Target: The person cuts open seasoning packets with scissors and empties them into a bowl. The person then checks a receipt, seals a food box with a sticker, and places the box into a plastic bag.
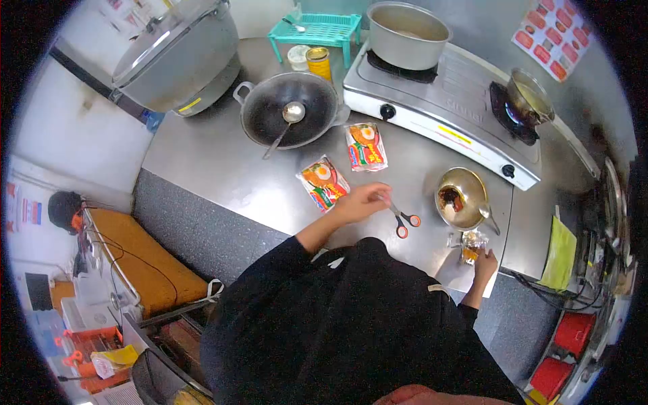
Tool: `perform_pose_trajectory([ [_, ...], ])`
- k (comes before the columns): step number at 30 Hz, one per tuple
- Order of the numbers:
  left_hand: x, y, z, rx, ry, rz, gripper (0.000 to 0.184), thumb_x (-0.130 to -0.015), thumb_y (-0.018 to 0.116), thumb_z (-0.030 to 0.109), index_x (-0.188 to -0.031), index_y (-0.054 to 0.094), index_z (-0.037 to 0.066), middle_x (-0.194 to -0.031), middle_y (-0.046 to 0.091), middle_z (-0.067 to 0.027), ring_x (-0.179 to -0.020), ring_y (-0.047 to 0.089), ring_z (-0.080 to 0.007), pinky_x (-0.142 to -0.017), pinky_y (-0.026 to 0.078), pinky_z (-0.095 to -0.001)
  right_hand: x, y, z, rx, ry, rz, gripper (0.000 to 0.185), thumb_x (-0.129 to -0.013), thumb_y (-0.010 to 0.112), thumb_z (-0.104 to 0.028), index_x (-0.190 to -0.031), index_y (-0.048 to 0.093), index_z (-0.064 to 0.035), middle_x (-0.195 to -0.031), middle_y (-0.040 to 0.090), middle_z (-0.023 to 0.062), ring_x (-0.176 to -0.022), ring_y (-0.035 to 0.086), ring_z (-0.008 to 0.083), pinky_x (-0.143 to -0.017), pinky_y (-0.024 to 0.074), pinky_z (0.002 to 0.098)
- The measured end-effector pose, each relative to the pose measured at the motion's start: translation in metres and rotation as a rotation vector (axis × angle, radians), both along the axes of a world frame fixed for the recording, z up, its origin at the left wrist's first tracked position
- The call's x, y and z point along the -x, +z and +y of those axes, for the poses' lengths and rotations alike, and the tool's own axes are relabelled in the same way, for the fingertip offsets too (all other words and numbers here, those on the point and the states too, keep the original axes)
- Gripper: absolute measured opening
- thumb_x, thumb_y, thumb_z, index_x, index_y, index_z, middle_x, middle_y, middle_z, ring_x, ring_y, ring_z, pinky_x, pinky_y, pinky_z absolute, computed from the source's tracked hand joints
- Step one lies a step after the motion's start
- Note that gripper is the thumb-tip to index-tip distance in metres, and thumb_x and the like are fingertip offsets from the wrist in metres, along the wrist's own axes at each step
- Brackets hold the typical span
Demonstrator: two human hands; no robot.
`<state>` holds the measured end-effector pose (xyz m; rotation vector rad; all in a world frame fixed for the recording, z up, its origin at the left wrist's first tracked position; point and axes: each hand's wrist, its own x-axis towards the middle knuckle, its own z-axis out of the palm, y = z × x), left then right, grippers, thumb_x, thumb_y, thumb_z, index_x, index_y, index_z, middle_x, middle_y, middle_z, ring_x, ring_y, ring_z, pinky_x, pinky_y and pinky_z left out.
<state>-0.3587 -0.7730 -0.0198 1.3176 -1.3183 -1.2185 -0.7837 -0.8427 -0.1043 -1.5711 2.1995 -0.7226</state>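
My left hand [363, 202] is closed in a pinch at the blade end of black-and-orange-handled scissors [406, 224]. The fingers hide the blade tips. My right hand [484, 265] has its fingers bent around the edge of small shiny seasoning sachets [473, 248], some clear and one orange, over a white sheet [453, 271]. Just beyond them is a metal bowl [474, 202] with dark sauce and pale powder inside, and a spoon [491, 219] leaning over its rim. Two instant noodle packets [366, 146] lie past my left hand.
A wok [270, 111] with a ladle [291, 115] stands at the back left. The gas stove [439, 101] carries a large pot [410, 57] and a small saucepan [528, 101] over a blue flame. A big grey cooker [179, 64] and a turquoise rack [317, 28] are behind.
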Motion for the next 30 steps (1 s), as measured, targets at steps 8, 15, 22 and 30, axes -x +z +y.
perform_pose_trajectory([
  [8, -0.213, -0.055, 0.144, 0.039, 1.441, -0.048, 0.043, -0.088, 0.029, 0.029, -0.123, 0.035, 0.005, -0.122, 0.039, -0.0126, -0.112, 0.038, -0.0254, -0.088, 0.038, -0.0358, 0.011, 0.015, 0.063, 0.656, -0.588, 0.064, 0.047, -0.083, 0.049, -0.036, -0.094, 0.052, 0.0092, -0.085, 0.056, 0.0259, -0.075, 0.056, 0.0343, -0.065, 0.0423, 0.0397],
  [15, -0.226, -0.124, 0.183, -0.397, 1.418, 1.103, 0.052, -0.082, 0.030, 0.041, -0.118, 0.045, 0.005, -0.121, 0.044, -0.0128, -0.109, 0.043, -0.0291, -0.090, 0.035, -0.0440, 0.003, -0.072, 0.107, 0.265, -0.642, -1.874, 0.030, -0.084, 0.039, -0.026, -0.098, 0.054, -0.0033, -0.093, 0.058, 0.0138, -0.080, 0.058, 0.0267, -0.071, 0.0479, 0.0388],
  [22, -0.225, -0.135, 0.191, -0.157, 0.972, 1.129, 0.054, -0.082, 0.036, 0.043, -0.123, 0.041, 0.008, -0.124, 0.042, -0.0125, -0.115, 0.037, -0.0308, -0.091, 0.032, -0.0480, -0.025, -0.080, 0.118, 0.458, -0.740, -1.788, 0.025, -0.085, 0.040, -0.021, -0.096, 0.054, -0.0034, -0.092, 0.059, 0.0097, -0.080, 0.058, 0.0223, -0.074, 0.0489, 0.0344],
  [30, -0.248, -0.209, 0.199, -0.478, 0.124, -0.745, 0.043, -0.082, 0.041, 0.033, -0.116, 0.047, 0.008, -0.113, 0.050, -0.0094, -0.102, 0.046, -0.0250, -0.083, 0.039, -0.0388, 0.005, -0.115, 0.148, 0.191, -0.569, -1.638, 0.019, -0.084, 0.049, -0.019, -0.097, 0.055, -0.0048, -0.085, 0.059, 0.0023, -0.076, 0.056, 0.0139, -0.067, 0.0476, 0.0252],
])
